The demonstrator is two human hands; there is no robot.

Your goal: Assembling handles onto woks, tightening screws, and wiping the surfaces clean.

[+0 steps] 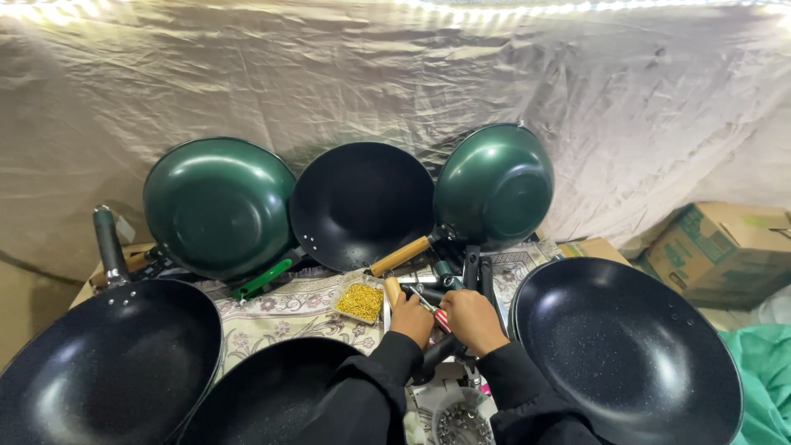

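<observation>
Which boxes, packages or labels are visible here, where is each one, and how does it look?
Cardboard box: far right, on the floor beside the table, brown with green printing, tilted.
Smaller cardboard box: just left of it, behind the right black pan, brown, mostly hidden.
Clear plastic tray: on the patterned cloth, left of the left hand, square, holding small gold-coloured pieces.
No signs or screens show.

sleeves: black, long, both arms (cuffs at wrists) | hands: bare | jewellery: none seen
</observation>
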